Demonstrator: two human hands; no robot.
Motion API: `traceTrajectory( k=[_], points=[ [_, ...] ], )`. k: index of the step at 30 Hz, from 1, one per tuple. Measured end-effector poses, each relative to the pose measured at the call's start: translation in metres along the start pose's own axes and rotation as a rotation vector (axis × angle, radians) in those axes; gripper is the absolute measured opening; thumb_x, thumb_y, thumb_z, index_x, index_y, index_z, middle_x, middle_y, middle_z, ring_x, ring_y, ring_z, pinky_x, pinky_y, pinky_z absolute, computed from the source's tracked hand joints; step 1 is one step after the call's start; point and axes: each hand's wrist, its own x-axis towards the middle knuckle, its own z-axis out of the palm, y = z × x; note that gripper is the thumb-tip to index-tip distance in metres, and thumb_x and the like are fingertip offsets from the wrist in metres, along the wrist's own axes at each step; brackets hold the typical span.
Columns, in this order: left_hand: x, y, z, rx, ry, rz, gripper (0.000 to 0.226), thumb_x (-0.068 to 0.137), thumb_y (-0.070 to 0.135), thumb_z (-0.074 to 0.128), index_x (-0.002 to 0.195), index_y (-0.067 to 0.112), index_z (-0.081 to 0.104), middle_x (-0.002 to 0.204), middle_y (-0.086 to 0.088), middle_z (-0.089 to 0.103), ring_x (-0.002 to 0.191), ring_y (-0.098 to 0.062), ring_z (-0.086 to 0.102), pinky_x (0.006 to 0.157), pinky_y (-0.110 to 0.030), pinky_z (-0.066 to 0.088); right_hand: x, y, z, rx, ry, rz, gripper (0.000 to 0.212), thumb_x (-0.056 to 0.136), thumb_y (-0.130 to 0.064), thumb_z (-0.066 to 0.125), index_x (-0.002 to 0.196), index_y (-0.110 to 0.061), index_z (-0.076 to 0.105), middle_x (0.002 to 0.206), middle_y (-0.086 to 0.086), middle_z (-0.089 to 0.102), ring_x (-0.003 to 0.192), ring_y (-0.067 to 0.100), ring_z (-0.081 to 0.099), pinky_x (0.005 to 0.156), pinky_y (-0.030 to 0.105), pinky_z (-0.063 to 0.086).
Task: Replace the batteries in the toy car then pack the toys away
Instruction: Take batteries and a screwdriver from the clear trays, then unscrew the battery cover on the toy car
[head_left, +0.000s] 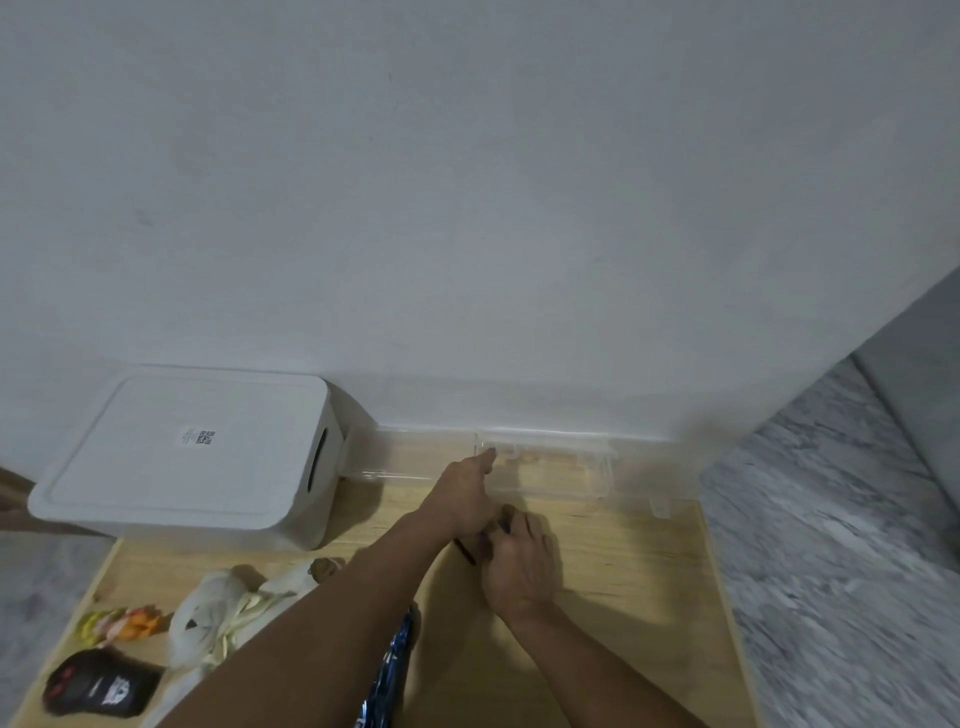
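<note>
My two hands meet over the middle of the wooden table. My left hand and my right hand both close around a small dark object. It is mostly hidden by my fingers, so I cannot tell what it is. My left index finger stretches toward a clear plastic box that stands open against the wall. A black remote control lies at the table's near left corner.
A white lidded storage bin stands at the back left. A white plush toy, a small orange and yellow toy and a blue foil pack lie at the near left. Marbled floor borders the table on the right.
</note>
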Motion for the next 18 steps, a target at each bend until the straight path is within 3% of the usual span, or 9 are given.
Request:
traceTrajectory(
  k=[3,6,8,11,13,15,18],
  points=[
    [0.001,0.0,0.0,0.004,-0.008,-0.008,0.067,0.083,0.0,0.054,0.146,0.009,0.033,0.143,-0.014,0.047,0.128,-0.028,0.048,0.1,-0.037,0.046,0.0,0.0,-0.002,0.0,0.026,-0.018,0.018,0.075,-0.037,0.063,0.087,-0.031,0.073,0.094,0.0,0.069,0.085,0.025,0.066,0.065,0.037,0.056],
    [0.002,0.0,0.0,0.004,-0.012,-0.01,0.067,0.083,0.0,0.054,0.146,0.008,0.033,0.144,-0.014,0.046,0.128,-0.028,0.048,0.099,-0.037,0.047,0.0,0.0,-0.006,-0.011,-0.026,-0.025,0.033,0.081,-0.041,0.042,0.087,-0.032,0.073,0.093,-0.003,0.07,0.084,0.022,0.065,0.063,0.034,0.055],
    [0.002,0.0,0.001,0.003,-0.014,-0.011,0.069,0.083,0.001,0.055,0.147,0.009,0.031,0.144,-0.013,0.046,0.129,-0.028,0.047,0.1,-0.036,0.046,0.0,-0.001,-0.01,-0.011,-0.046,-0.016,0.036,0.08,-0.042,0.038,0.087,-0.032,0.072,0.092,-0.002,0.069,0.083,0.022,0.065,0.063,0.035,0.055],
    [0.001,-0.001,0.002,-0.047,0.008,-0.026,0.073,0.082,0.002,0.058,0.15,0.008,0.03,0.145,-0.012,0.046,0.132,-0.025,0.046,0.103,-0.032,0.044,0.001,0.0,-0.008,0.033,-0.047,-0.002,0.038,0.081,-0.042,0.037,0.088,-0.028,0.071,0.092,0.0,0.069,0.086,0.024,0.065,0.066,0.038,0.054],
    [0.0,-0.001,0.004,-0.078,0.043,-0.031,0.07,0.083,0.002,0.057,0.148,0.006,0.033,0.144,-0.011,0.048,0.132,-0.024,0.047,0.104,-0.031,0.044,0.001,0.003,-0.005,0.125,-0.035,0.006,0.042,0.086,-0.041,0.035,0.098,-0.022,0.071,0.103,0.003,0.068,0.097,0.027,0.062,0.078,0.039,0.052],
    [-0.002,-0.002,0.006,-0.099,0.094,-0.044,0.065,0.083,-0.001,0.054,0.146,0.006,0.039,0.142,-0.011,0.051,0.129,-0.023,0.05,0.103,-0.03,0.045,0.002,0.008,-0.008,0.208,-0.019,0.033,0.035,0.089,-0.037,0.047,0.105,-0.015,0.069,0.109,0.004,0.067,0.105,0.026,0.059,0.088,0.037,0.048],
    [-0.004,-0.002,0.008,-0.101,0.203,-0.076,0.056,0.083,0.0,0.052,0.139,0.008,0.051,0.132,-0.008,0.06,0.118,-0.021,0.057,0.097,-0.028,0.048,0.004,0.02,-0.023,0.309,0.139,0.121,0.014,0.081,-0.018,0.068,0.092,-0.009,0.07,0.093,0.008,0.068,0.09,0.029,0.062,0.076,0.036,0.053]
  ],
)
